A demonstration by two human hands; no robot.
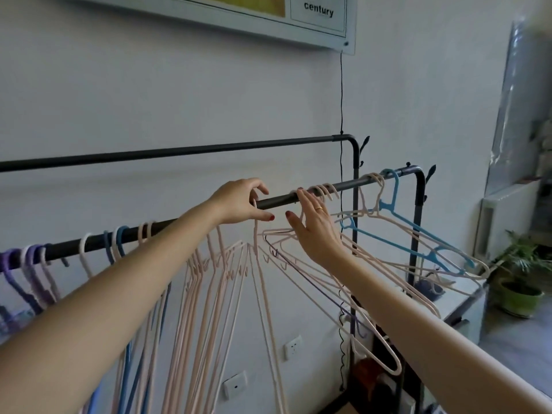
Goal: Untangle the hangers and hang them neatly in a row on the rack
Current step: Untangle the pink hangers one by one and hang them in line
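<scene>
A dark rack bar runs from lower left up to the right. My left hand pinches the hook of a pale pink hanger at the bar. My right hand reaches up with fingers straight and touches the hooks of a tangled bunch of pink hangers on the bar. Several more pink hangers hang below my left wrist. A light blue hanger hangs near the bar's right end among pink ones. Purple hangers and blue and white hooks sit at the left.
A second, higher rack bar runs behind, close to the wall. A black cable drops from a framed board. Wall sockets are low on the wall. A potted plant stands on the floor at right.
</scene>
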